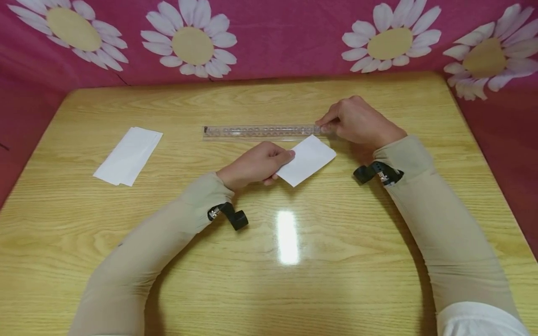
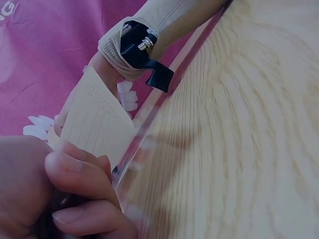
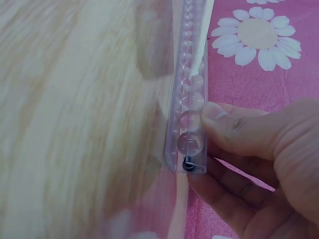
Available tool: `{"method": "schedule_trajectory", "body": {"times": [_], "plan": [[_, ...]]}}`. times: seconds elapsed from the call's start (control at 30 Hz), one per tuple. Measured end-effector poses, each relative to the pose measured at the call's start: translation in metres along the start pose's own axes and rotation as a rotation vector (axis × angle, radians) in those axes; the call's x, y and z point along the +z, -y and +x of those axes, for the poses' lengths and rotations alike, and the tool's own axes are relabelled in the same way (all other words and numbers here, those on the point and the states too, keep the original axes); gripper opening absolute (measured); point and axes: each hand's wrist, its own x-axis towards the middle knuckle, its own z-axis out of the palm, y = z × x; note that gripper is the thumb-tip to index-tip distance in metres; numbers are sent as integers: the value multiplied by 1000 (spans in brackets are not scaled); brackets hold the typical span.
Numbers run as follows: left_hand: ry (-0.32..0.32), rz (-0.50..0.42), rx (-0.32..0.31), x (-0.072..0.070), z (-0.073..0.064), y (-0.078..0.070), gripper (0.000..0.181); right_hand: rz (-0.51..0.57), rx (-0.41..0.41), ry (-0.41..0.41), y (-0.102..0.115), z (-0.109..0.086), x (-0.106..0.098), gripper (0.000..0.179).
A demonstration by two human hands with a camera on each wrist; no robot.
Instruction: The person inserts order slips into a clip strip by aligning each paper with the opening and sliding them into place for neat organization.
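White envelope [image 1: 308, 161]: clamped in the fingers of the left hand [image 1: 260, 162], above the surface [image 1: 357, 261].
Clear beaded case [image 1: 248, 137]: pinched at its right end by fingers of the right hand [image 1: 359, 121].
Paper stack [image 1: 128, 156]: laid at left.

The lettering I could pick out stood on the pink cloth [image 2: 50, 64], high at the left edge of my left wrist view: pale capitals [image 2: 7, 10] that looked like "NG", cut off by the border, so I could not tell the whole word. On the white paper [image 2: 97, 119] in my left grip [image 1: 258, 163], that same view showed me a row of small printed boxes [image 2: 102, 102] with thin ruled lines [image 2: 89, 130] beside them; whether the boxes held any figures was too faint for me to tell.
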Motion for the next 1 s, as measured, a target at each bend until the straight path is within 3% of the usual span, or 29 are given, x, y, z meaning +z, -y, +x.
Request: {"method": "schedule_trajectory", "body": {"times": [0.37, 0.67, 1.0], "plan": [[50, -78, 12, 5, 9, -2, 41, 4, -13, -5, 0, 1, 0, 19], [41, -88, -6, 10, 17, -5, 42, 19, 6, 1, 1, 0, -1, 20], [22, -173, -40, 14, 22, -8, 41, 24, 17, 10, -1, 0, 0, 21]]}}
